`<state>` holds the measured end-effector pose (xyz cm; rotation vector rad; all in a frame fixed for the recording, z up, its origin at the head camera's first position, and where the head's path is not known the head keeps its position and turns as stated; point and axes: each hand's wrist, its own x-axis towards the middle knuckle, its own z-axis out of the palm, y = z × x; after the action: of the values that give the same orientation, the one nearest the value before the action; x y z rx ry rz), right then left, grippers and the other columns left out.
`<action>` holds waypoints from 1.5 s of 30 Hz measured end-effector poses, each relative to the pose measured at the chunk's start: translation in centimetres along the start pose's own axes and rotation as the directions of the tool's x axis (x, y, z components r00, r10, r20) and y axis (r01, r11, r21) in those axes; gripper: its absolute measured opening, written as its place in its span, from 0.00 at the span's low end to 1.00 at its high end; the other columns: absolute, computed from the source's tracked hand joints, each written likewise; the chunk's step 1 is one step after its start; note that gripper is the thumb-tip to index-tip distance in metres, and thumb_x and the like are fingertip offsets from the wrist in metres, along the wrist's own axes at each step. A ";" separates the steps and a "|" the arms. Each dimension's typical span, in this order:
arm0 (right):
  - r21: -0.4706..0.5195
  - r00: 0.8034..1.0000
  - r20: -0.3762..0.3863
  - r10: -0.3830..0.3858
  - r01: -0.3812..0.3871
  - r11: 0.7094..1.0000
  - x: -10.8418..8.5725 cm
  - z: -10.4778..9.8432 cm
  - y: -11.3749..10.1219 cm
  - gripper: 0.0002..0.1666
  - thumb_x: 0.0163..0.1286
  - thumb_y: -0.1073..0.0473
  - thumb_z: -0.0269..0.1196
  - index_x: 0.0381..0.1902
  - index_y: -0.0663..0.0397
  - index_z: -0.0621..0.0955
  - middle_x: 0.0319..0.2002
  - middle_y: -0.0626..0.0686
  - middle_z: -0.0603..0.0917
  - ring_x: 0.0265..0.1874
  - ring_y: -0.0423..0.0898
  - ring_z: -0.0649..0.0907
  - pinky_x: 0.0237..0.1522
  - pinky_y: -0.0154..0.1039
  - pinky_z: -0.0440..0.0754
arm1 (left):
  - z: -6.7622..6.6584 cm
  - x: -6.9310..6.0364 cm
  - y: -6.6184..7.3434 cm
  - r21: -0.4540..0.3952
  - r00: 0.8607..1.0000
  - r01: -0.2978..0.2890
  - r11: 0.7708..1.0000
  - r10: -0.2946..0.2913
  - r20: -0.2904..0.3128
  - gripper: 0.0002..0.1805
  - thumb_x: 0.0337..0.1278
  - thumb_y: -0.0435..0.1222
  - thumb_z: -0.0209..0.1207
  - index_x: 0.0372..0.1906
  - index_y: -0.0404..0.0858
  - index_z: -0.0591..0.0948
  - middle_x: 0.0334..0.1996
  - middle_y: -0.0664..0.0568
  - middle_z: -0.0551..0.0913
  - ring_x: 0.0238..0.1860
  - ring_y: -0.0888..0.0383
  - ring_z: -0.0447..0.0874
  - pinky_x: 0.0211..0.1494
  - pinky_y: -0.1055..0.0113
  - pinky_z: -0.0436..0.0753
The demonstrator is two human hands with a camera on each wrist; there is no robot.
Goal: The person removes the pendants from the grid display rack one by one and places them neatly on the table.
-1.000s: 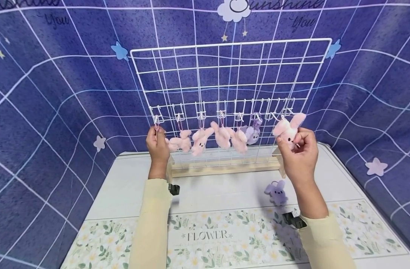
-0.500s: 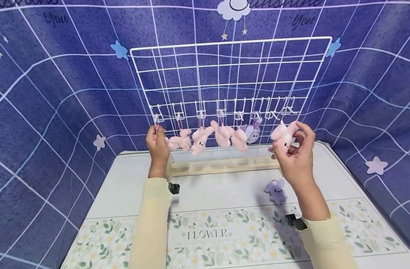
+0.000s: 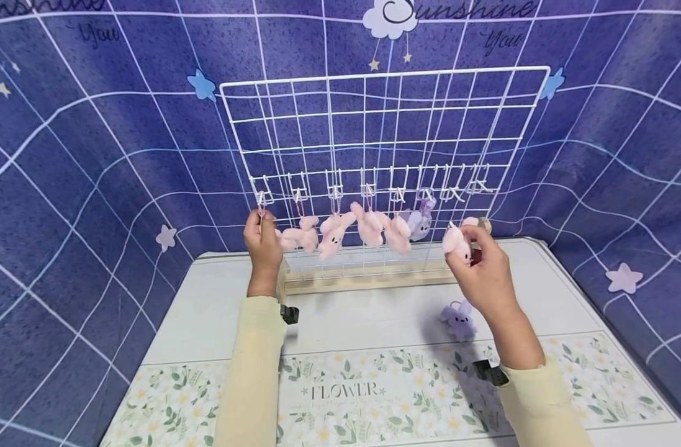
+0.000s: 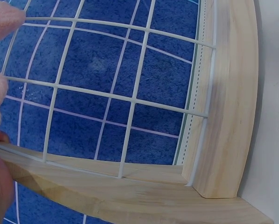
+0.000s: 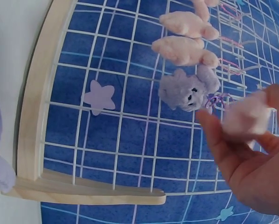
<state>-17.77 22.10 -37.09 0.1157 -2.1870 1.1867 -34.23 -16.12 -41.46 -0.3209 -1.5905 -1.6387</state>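
Here, the right hand (image 3: 485, 267) pinches a pink plush (image 3: 455, 245) between thumb and fingers, below the hooks (image 3: 452, 194) at the right end of a white wire rack (image 3: 385, 75), while the left hand (image 3: 264, 245) grips the rack's left edge. A hanging pink plush beside that grip is partly hidden by its fingers. Farther along, four more pink plushes (image 3: 369, 226) and a purple plush (image 3: 420, 225) hang in a row, some overlapping. Another purple plush (image 3: 460, 321) lies on the white surface (image 3: 217, 316), in front of the rack's wooden base (image 3: 368, 281) and near the right sleeve (image 3: 541, 397). The surface bears a flowered band (image 3: 368, 422) reading "FLOWER", with a fainter line beneath too small to read. On the blue backdrop (image 3: 122, 180), "Sunshine" and "You" appear twice, the upper-left "Sunshine" cut off. The pinched plush is blurred in the right wrist view.
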 end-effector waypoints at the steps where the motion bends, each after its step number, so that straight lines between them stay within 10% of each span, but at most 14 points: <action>1: -0.030 1.000 0.012 0.002 -0.001 1.000 0.0 0.0 0.1 0.19 0.68 0.65 0.67 0.57 0.59 0.81 0.45 0.60 0.87 0.33 0.26 0.79 0.33 0.19 0.77 | 0.0 0.0 0.0 0.001 1.000 0.001 1.000 -0.001 0.001 0.13 0.74 0.30 0.48 0.34 0.24 0.75 0.24 0.63 0.71 0.23 0.68 0.66 0.27 0.75 0.66; 13: -0.108 0.986 0.163 -0.013 0.031 0.994 -0.2 0.5 1.1 0.18 0.62 0.64 0.75 0.49 0.66 0.86 0.73 0.62 0.73 0.53 0.60 0.83 0.43 0.31 0.79 | -0.1 0.0 -0.2 0.002 1.000 -0.007 1.000 0.007 0.008 0.12 0.73 0.32 0.47 0.31 0.39 0.76 0.24 0.64 0.71 0.23 0.69 0.66 0.26 0.76 0.66; 23: -0.178 0.969 0.246 0.007 0.038 0.983 -0.2 0.8 1.6 0.17 0.58 0.60 0.78 0.39 0.65 0.84 0.52 0.61 0.81 0.50 0.58 0.80 0.46 0.46 0.78 | 0.2 0.1 -0.1 0.003 1.000 -0.016 1.000 0.016 -0.016 0.12 0.73 0.29 0.48 0.33 0.23 0.74 0.23 0.63 0.71 0.22 0.69 0.65 0.26 0.76 0.65; 34: -0.300 0.814 0.570 0.109 0.083 0.950 -0.7 1.3 2.9 0.14 0.57 0.57 0.77 0.37 0.58 0.86 0.33 0.54 0.80 0.39 0.52 0.77 0.41 0.44 0.74 | 0.1 0.0 -0.2 -0.014 1.000 0.004 1.000 -0.004 -0.014 0.12 0.74 0.30 0.48 0.31 0.36 0.76 0.23 0.63 0.70 0.21 0.69 0.65 0.25 0.76 0.64; 45: -0.367 0.714 0.663 0.224 0.049 0.929 -1.3 2.1 3.9 0.16 0.55 0.56 0.78 0.38 0.57 0.87 0.33 0.53 0.82 0.36 0.50 0.77 0.41 0.45 0.75 | 0.1 0.0 -0.2 -0.018 1.000 -0.011 1.000 0.011 -0.005 0.12 0.74 0.31 0.47 0.31 0.38 0.75 0.23 0.63 0.70 0.22 0.68 0.64 0.25 0.76 0.64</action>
<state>-19.16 22.46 -41.44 0.3562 -3.0841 0.8255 -34.40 -16.10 -41.56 -0.3338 -1.5686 -1.6452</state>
